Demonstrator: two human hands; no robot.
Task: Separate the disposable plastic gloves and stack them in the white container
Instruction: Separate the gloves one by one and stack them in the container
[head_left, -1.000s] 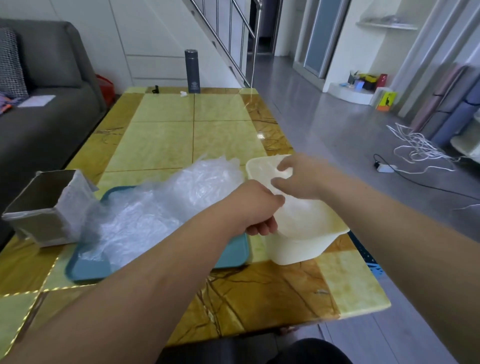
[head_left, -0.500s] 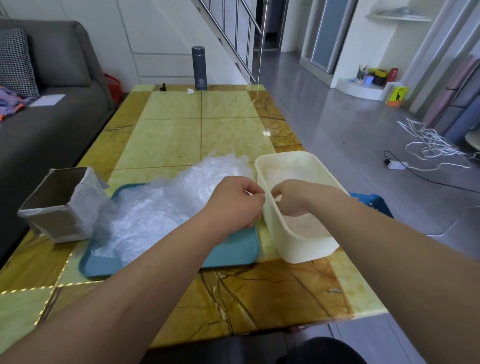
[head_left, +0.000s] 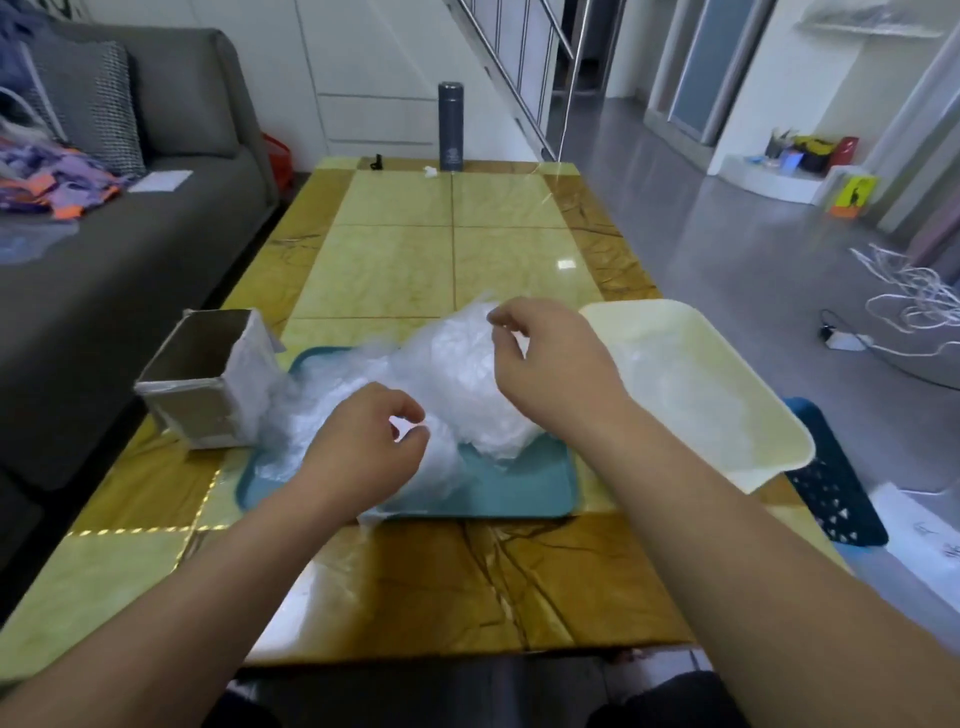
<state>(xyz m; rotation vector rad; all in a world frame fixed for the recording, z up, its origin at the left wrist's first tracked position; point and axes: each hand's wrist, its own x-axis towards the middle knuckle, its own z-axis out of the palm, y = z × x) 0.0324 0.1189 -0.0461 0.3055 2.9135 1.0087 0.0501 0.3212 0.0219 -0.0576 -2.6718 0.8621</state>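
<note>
One tray (head_left: 519, 491) carries the glove pile (head_left: 457, 384), one container (head_left: 779, 434) holds some gloves (head_left: 691, 395). The left hand (head_left: 363, 457) and right hand (head_left: 550, 369) curl over the pile, grasp unclear.

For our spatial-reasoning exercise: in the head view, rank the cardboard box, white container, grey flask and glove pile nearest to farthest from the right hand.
1. glove pile, under the right hand.
2. white container, just right.
3. cardboard box, far left.
4. grey flask, table's far end.

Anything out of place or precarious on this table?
The white container sits at the right edge of the table, its near corner seemingly overhanging. Film from the glove pile trails over the front rim of the teal tray.
</note>
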